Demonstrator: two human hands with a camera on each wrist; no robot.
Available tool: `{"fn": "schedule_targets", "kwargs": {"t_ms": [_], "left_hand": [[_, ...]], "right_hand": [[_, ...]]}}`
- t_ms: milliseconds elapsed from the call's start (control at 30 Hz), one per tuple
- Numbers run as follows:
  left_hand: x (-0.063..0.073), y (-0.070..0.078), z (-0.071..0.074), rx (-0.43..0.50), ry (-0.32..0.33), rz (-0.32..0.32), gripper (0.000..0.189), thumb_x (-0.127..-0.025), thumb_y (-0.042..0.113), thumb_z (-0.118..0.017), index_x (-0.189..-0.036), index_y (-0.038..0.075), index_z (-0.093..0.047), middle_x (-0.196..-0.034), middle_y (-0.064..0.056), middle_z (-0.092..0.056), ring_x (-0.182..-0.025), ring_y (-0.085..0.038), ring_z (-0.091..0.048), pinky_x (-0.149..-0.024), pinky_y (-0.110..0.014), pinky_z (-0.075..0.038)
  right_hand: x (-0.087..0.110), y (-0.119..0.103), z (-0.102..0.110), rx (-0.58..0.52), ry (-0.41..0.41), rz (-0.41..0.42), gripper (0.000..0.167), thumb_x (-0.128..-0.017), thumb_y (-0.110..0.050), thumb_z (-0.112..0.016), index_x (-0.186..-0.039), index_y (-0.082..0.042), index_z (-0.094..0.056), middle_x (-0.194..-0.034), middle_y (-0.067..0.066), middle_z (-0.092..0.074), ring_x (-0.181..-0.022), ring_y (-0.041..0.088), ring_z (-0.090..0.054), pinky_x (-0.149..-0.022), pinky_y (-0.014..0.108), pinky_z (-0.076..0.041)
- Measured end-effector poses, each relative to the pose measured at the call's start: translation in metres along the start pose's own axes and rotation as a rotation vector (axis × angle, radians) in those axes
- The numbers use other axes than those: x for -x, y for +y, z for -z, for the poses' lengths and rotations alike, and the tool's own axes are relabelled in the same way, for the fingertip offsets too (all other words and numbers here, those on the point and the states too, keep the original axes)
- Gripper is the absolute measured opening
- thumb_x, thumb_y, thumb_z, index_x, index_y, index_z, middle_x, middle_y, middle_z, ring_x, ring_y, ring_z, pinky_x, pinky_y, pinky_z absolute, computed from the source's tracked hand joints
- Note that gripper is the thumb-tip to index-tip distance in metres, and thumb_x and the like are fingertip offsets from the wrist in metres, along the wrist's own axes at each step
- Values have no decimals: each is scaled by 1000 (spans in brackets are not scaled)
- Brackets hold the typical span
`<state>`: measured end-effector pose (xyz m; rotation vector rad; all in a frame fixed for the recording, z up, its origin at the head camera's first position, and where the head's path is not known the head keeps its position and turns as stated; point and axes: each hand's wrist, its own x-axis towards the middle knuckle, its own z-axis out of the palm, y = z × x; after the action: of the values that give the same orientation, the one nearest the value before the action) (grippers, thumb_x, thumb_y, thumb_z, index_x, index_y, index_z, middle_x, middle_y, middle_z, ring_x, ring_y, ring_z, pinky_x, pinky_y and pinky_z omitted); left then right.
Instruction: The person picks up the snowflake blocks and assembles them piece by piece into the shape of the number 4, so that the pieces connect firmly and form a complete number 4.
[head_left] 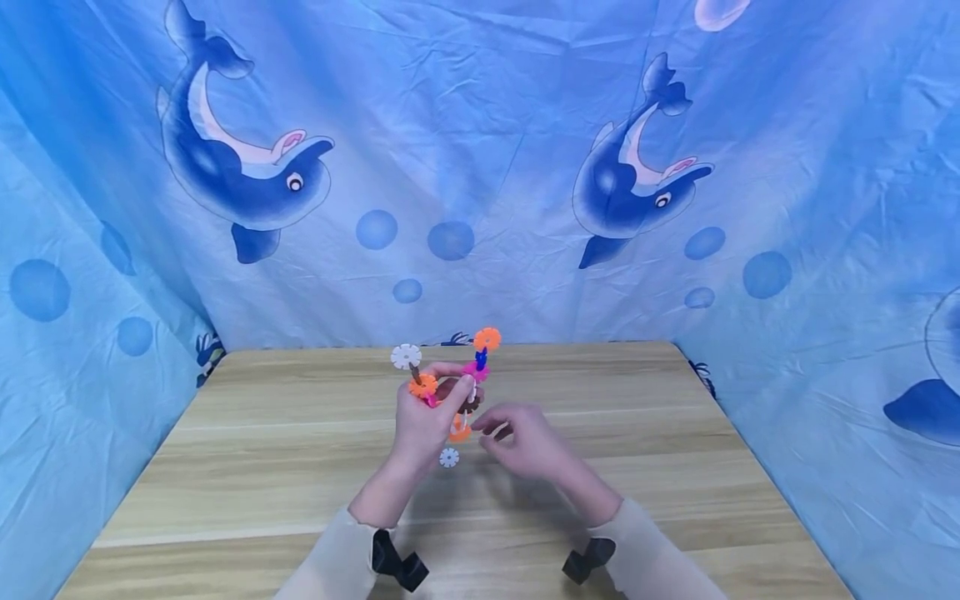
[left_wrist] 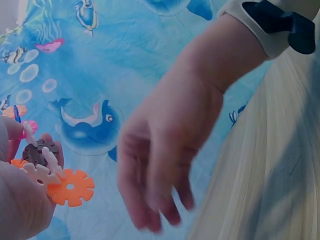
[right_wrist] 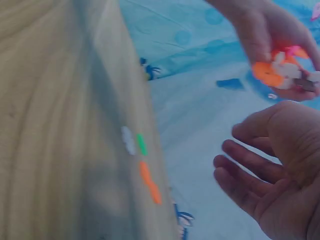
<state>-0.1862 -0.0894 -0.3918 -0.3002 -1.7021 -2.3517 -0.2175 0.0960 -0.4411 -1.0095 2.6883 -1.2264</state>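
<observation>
My left hand (head_left: 429, 421) grips a joined build of notched plastic snowflake discs. Orange (head_left: 487, 338), blue (head_left: 481, 359) and pink discs rise on its right side, while a white disc (head_left: 406, 357) and an orange disc (head_left: 423, 386) stick out on the left. In the left wrist view, a dark brown disc (left_wrist: 41, 153) and an orange disc (left_wrist: 71, 187) show in the build, linked by whitish discs. Part of it is hidden by the fingers. My right hand (head_left: 528, 442) hovers just right of the build, fingers loosely bent, holding nothing (right_wrist: 280, 165).
On the wooden table (head_left: 300, 500) a loose white disc (head_left: 448, 457) lies below the left hand. The right wrist view shows a green disc (right_wrist: 141, 144) and orange discs (right_wrist: 150, 182) on the table too. A blue dolphin-print cloth (head_left: 480, 167) hangs behind and at both sides.
</observation>
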Motion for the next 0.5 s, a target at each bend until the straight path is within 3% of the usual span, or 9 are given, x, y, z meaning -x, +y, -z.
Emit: {"fn": "schedule_targets", "kwargs": {"t_ms": [233, 367, 500], "left_hand": [[1, 0, 0, 2, 1, -9, 20, -98, 1, -73, -114, -9, -68, -99, -10, -80, -80, -19, -80, -82, -32, -67], [1, 0, 1, -19, 11, -11, 18, -98, 1, -73, -114, -7, -69, -96, -7, -81, -79, -18, -80, -81, -30, -67], [0, 2, 1, -27, 3, -21, 17, -98, 1, -73, -112, -6, -69, -91, -3, -80, -79, -17, -79, -79, -29, -66]], "right_hand": [[-5, 11, -17, 151, -174, 33, 24, -97, -7, -73, -120, -8, -78, -118, 7, -79, -113, 25, -74, -98, 38, -64], [-8, 17, -26, 219, -242, 35, 29, -97, -10, -73, -125, -13, -77, -122, 0, -78, -117, 19, -73, -105, 34, -60], [-12, 19, -35, 235, -270, 117, 28, -97, -8, -71, -124, -12, -78, -119, -1, -79, -112, 15, -73, -104, 30, -59]]}}
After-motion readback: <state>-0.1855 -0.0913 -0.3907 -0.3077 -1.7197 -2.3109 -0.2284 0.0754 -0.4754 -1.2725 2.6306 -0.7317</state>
